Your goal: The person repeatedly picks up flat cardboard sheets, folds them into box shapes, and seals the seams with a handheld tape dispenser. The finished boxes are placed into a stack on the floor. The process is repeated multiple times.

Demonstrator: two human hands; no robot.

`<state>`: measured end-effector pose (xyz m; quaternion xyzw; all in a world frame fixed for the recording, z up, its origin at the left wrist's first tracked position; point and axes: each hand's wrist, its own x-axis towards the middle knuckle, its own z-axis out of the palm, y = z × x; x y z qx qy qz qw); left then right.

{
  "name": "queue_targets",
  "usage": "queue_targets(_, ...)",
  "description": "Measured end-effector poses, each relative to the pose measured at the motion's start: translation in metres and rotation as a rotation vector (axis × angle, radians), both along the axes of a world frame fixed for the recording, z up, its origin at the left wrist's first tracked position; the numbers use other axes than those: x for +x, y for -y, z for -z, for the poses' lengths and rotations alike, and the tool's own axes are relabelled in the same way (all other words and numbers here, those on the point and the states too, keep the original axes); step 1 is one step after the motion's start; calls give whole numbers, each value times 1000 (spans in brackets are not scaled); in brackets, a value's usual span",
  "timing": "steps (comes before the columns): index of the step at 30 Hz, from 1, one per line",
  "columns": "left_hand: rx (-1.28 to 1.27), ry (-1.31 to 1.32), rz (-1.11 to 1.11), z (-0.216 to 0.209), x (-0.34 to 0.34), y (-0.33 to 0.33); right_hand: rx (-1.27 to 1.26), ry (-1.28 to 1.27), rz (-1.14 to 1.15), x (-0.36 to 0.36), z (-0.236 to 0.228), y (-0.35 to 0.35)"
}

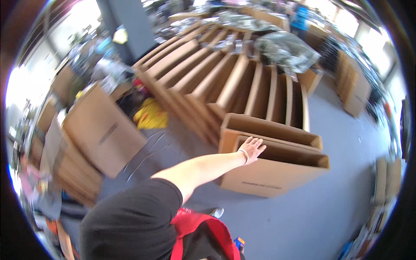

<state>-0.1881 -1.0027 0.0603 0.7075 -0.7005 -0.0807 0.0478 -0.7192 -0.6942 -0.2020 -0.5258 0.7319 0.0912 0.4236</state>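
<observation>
My left hand (253,149) reaches across to the right, its arm in a black sleeve and a pale band at its wrist. Its fingers lie stretched over the top edge of the nearest open cardboard carton (264,177), by that carton's left corner. This carton stands upright on the floor, its top open and its inside dark. Right behind it another open carton (229,133) stands close against it. At the lower edge, a small blue-and-orange thing (238,242) shows beside a sliver of my right hand (242,250), which seems closed around it. Most of that hand is out of view.
A long row of open cartons (225,84) stretches away behind, grey plastic sheeting (288,50) over its far end. Flat cardboard (104,130) leans at left near a yellow bag (150,114) and loose straps (145,156). More cardboard stacks (353,84) stand right. A pillar (130,28) rises behind.
</observation>
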Motion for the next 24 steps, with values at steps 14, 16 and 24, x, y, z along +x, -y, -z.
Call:
queue_targets(14,-40,-304,-1269,45,327,-742,-79,242,-410,357,-84,63)
queue_targets(16,-277,-318,-1336,36,375,-782,-190,-55,-760,380,-1,82)
queue_targets(24,-288,-142,-1462,17,612,-864,24,199,-1296,744,-115,-57)
